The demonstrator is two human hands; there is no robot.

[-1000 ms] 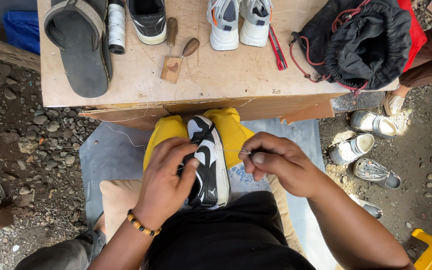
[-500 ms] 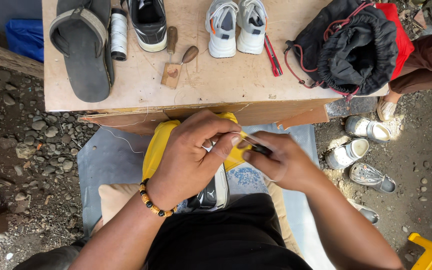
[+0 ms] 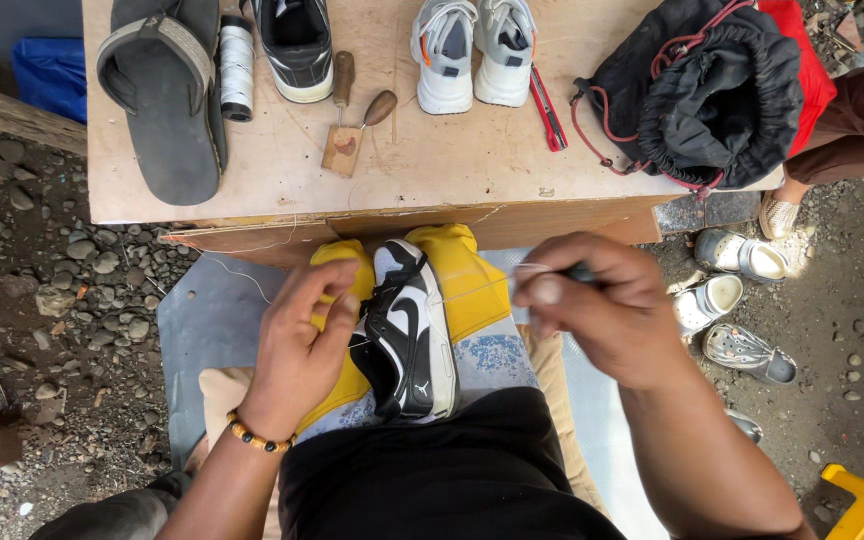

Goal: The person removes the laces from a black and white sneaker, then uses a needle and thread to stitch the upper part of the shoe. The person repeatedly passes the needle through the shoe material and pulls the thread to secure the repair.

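While the black-and-white sneaker (image 3: 407,335) sits wedged sole-side between my knees on the yellow cloth (image 3: 467,275), it stays put so both hands are free for stitching. My left hand (image 3: 302,350) is curled against the sneaker's left side, fingers bent on the upper near the laces, bracing it; not a full fist, more a pressing hold. My right hand (image 3: 597,310) is just right of the sneaker, closed tight on a thin dark-handled tool (image 3: 580,272), with a pale thread (image 3: 472,290) running taut from it back to the shoe. Pulled out sideways like that, the thread looks kept under tension, my guess. The tool's tip is blurred, can't tell its kind.

Beyond the sneaker, the wooden tabletop (image 3: 432,170) keeps the gear in reach: a dark sandal (image 3: 162,95) far left, a white thread spool (image 3: 237,65) beside it, a black shoe (image 3: 297,45), two wooden-handled awls (image 3: 357,105) on a small block, a pair of white sneakers (image 3: 472,50), a red cutter (image 3: 545,105), and a black drawstring bag (image 3: 712,85) at the right end. Small sandals (image 3: 737,300) lie on the ground right of the sneaker.
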